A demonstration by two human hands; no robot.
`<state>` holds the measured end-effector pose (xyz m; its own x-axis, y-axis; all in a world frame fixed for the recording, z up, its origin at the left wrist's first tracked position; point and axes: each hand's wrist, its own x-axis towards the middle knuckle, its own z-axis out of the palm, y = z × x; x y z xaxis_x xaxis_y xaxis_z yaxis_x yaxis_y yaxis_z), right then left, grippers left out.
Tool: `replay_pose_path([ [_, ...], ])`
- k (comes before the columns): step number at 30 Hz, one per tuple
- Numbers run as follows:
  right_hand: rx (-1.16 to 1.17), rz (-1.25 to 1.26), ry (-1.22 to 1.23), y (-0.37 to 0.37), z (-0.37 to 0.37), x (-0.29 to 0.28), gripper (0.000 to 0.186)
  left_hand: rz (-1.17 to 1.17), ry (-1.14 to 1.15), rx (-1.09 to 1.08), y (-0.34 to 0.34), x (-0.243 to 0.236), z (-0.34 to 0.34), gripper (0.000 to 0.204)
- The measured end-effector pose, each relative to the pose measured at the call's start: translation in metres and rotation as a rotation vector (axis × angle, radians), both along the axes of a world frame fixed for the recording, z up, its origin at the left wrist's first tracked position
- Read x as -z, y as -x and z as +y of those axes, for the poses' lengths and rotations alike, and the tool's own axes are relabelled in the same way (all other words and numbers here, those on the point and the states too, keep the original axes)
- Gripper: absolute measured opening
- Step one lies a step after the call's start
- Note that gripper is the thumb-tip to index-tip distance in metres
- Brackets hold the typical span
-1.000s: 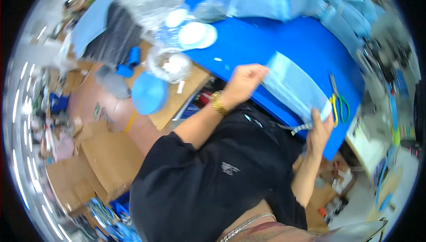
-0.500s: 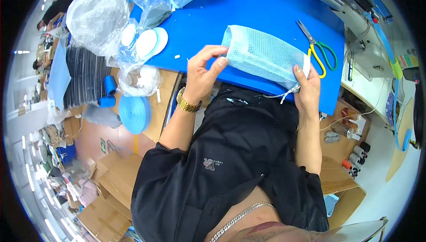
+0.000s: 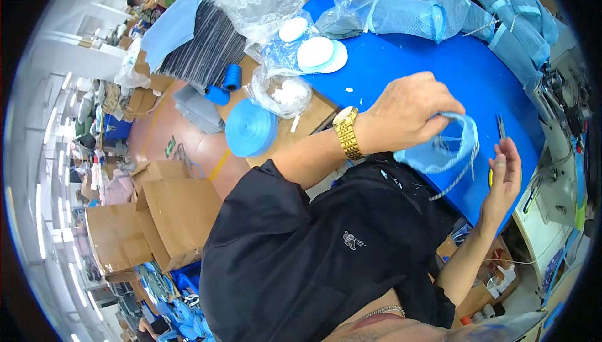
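Observation:
My left hand (image 3: 417, 110) is closed on the rim of the light-blue mesh bag (image 3: 458, 144), which now shows its round opening, with a striped cord hanging down. A gold watch is on my left wrist. My right hand (image 3: 503, 166) is at the right, fingers curled over the handles of the scissors (image 3: 501, 125); the blades point away from me and part of a yellow handle shows beside my thumb. The hand largely hides the handles.
Several blue mesh pieces (image 3: 407, 19), white discs (image 3: 313, 53) and clear plastic lie on the blue table (image 3: 376, 59). A blue tape roll (image 3: 251, 125) rests on a wooden board to the left. Machinery (image 3: 552, 122) borders the table's right; cardboard boxes (image 3: 175, 223) stand lower left.
My left hand has moved right with the bag, turning it from lying lengthwise to opening upward. My right hand has left the bag and moved onto the scissors.

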<state>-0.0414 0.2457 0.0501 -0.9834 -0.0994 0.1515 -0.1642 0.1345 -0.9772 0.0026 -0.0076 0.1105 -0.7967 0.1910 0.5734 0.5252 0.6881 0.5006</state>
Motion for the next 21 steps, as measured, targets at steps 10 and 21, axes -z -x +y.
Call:
replay_pose_path([
  [10, -0.131, 0.153, -0.265, -0.029, -0.068, -0.023, 0.054, -0.078, -0.125, -0.142, 0.001, 0.017, 0.031, 0.026],
  [21, -0.104, 0.253, -0.229, -0.019, -0.052, 0.003, 0.027, 0.079, -0.142, 0.013, 0.003, 0.039, 0.036, 0.033],
])
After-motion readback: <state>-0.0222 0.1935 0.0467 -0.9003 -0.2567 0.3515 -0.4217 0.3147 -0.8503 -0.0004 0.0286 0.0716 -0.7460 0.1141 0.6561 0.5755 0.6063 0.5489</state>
